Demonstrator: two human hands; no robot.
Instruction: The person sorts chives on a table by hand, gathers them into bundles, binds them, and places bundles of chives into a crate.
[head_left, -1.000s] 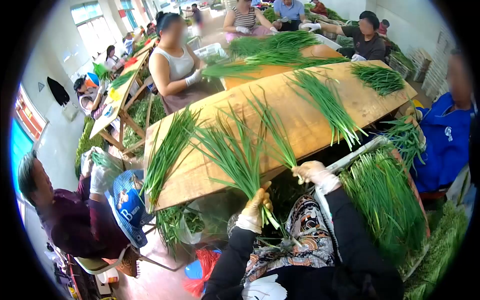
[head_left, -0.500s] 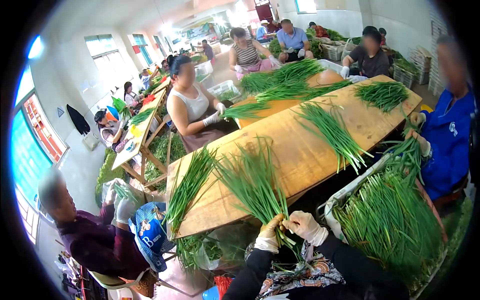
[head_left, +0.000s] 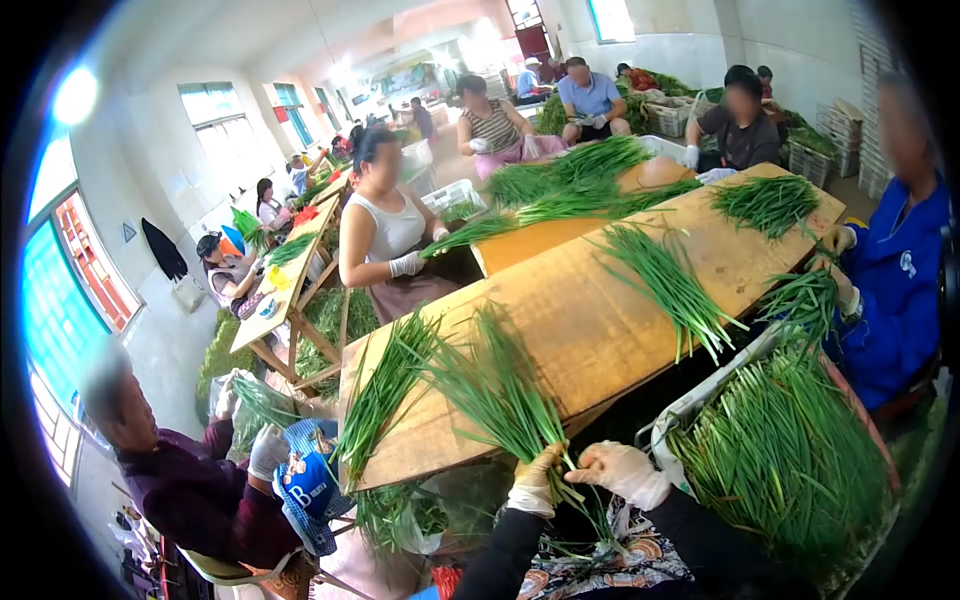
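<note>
Near the table's front edge my left hand (head_left: 540,475), in a pale glove, is wrapped round the lower ends of a bunch of long green stalks (head_left: 505,395). The tops of that bunch fan out over the wooden table (head_left: 590,340). Close beside it, my right hand (head_left: 615,470), also gloved, has its fingers pinched at the stalk ends; a thin stalk seems to be between them. Loose stalks hang below both hands over my patterned trousers. Another green bunch (head_left: 388,395) lies on the table to the left, and a further bunch (head_left: 668,285) to the right.
A crate of green stalks (head_left: 790,450) stands at my right. A person in blue (head_left: 895,280) sits beyond it. On the left a person in a dark top (head_left: 200,490) holds a plastic bag near a blue hat (head_left: 312,480). Several people sit around the tables behind.
The view has tilted up. My right hand has moved left to the bunch in my left hand, and the separate thin bunch it held has merged with the larger one.
</note>
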